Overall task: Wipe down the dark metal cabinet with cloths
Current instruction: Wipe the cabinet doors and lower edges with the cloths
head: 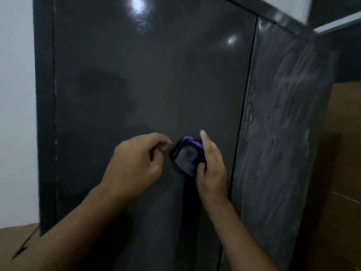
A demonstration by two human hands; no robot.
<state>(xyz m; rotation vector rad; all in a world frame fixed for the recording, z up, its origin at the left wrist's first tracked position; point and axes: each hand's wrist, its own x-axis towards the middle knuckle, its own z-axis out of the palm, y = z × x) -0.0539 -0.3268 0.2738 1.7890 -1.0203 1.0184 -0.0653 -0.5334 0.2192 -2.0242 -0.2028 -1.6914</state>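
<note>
L hand (134,165) & R hand (212,169) both bare. L forearm (68,227) & R forearm (240,227) bare too. Finer detail blurred.

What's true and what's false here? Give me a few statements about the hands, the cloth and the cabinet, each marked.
1. The right hand holds the cloth. True.
2. The cloth is plain white. False: it is dark with a purple edge.
3. The left hand grips a second cloth. False: the left hand holds no cloth; the only one showing is in the right hand.
4. The cabinet has pale streaks on its right-hand panel. True.
</note>
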